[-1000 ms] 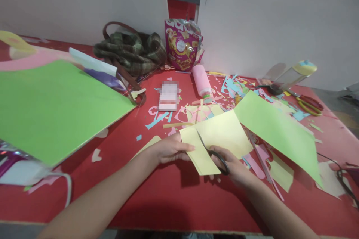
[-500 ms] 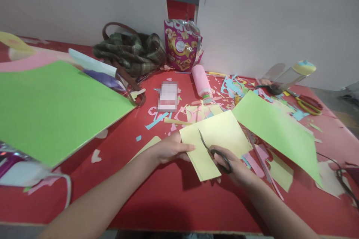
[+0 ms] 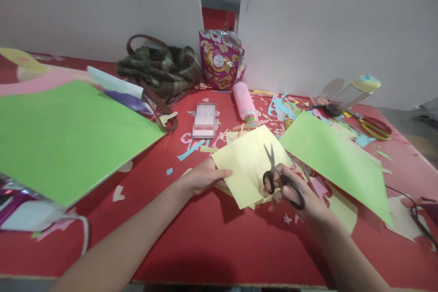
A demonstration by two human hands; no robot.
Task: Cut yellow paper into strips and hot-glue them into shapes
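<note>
My left hand (image 3: 209, 177) pinches the left edge of a pale yellow paper (image 3: 244, 162), thumb on top and fingers underneath. The sheet is held above the red table, with a cut flap at its near side. My right hand (image 3: 290, 187) grips a pair of scissors (image 3: 271, 162) by the black handles. Their blades are slightly apart and point away from me, over the right half of the paper. Fingers of my right hand sit in the handle loops, close to the paper's right edge.
Big green sheets lie on the left (image 3: 82, 141) and right. Behind stand a pink bottle (image 3: 243, 100), a snack bag (image 3: 221, 59) and a plaid bag (image 3: 160, 68). Paper scraps (image 3: 284, 106), red-and-yellow-handled pliers (image 3: 376, 128) and a clear bottle (image 3: 356, 93) are at the right.
The scissors have come out of the cut in the yellow paper and now lie over it, further right. My left hand has shifted slightly away from me with the paper. A small star shows on the table.
</note>
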